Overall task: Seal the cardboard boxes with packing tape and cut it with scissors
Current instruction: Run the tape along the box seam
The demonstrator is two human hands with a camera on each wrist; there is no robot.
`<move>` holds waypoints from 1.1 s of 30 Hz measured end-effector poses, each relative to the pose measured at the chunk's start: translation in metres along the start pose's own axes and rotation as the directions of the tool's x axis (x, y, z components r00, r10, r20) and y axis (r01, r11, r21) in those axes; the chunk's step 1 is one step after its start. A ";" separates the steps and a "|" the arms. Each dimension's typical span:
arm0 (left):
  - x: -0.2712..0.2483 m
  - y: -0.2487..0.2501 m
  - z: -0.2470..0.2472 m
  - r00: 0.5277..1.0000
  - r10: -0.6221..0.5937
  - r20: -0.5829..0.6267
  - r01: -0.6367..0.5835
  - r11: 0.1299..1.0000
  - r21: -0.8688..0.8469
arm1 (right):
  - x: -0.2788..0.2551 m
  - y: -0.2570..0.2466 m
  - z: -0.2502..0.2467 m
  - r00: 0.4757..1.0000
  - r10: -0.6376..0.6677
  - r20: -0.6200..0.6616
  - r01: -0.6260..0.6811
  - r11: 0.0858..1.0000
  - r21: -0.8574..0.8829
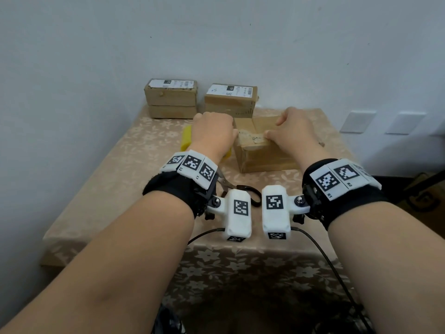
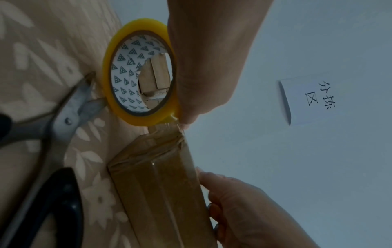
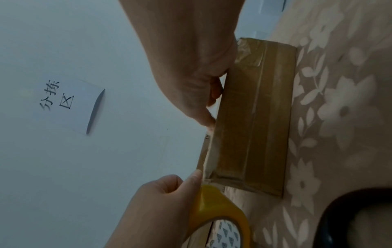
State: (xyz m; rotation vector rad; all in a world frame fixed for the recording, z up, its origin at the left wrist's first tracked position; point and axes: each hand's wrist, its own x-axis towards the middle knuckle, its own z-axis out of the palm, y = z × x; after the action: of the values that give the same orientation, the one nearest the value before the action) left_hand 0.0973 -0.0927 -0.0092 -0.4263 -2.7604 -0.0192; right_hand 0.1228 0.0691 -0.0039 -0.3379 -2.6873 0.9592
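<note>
A cardboard box (image 1: pixel 262 154) stands mid-table, old tape creased over its top. My right hand (image 1: pixel 295 131) rests on that top, thumb and fingertips pressing down near the front edge; the right wrist view shows the right hand (image 3: pixel 197 75) against the box (image 3: pixel 254 117). My left hand (image 1: pixel 212 133) grips a yellow tape roll (image 1: pixel 186 138) just left of the box. In the left wrist view a clear strip runs from the tape roll (image 2: pixel 140 72) onto the box (image 2: pixel 161 184). Black-handled scissors (image 1: pixel 232 186) lie on the cloth near me, partly behind my wrists.
Two stacks of labelled cardboard boxes stand at the table's back edge, one at the left (image 1: pixel 171 97) and one at the right (image 1: pixel 231 100), close to the wall. A floral tablecloth (image 1: pixel 120 179) covers the table. A paper note (image 2: pixel 307 100) hangs on the wall.
</note>
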 end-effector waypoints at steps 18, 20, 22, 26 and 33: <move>-0.018 -0.039 0.014 0.992 -0.083 -0.098 0.049 0.949 -0.310 | -0.025 -0.004 0.020 0.829 -0.280 0.484 0.515 0.719 -0.466; -0.025 -0.051 0.016 0.994 -0.099 -0.052 0.063 0.878 -0.474 | -0.024 -0.006 0.026 0.855 -0.287 0.431 0.485 0.736 -0.472; -0.030 -0.053 0.011 0.994 -0.108 0.003 0.089 0.803 -0.589 | -0.023 -0.009 0.032 0.880 -0.270 0.391 0.450 0.738 -0.502; -0.028 -0.044 -0.003 0.993 -0.102 0.054 0.114 0.800 -0.590 | -0.021 -0.011 0.041 0.903 -0.264 0.339 0.418 0.722 -0.552; -0.014 -0.038 -0.029 0.993 -0.099 0.062 0.117 0.812 -0.571 | -0.025 -0.001 0.034 0.890 -0.290 0.352 0.448 0.698 -0.558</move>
State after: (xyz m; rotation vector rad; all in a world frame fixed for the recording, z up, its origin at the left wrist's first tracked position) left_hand 0.1085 -0.1351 0.0151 -0.4125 -2.7573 -0.9048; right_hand 0.1351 0.0412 -0.0326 0.2323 -3.0527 -0.0569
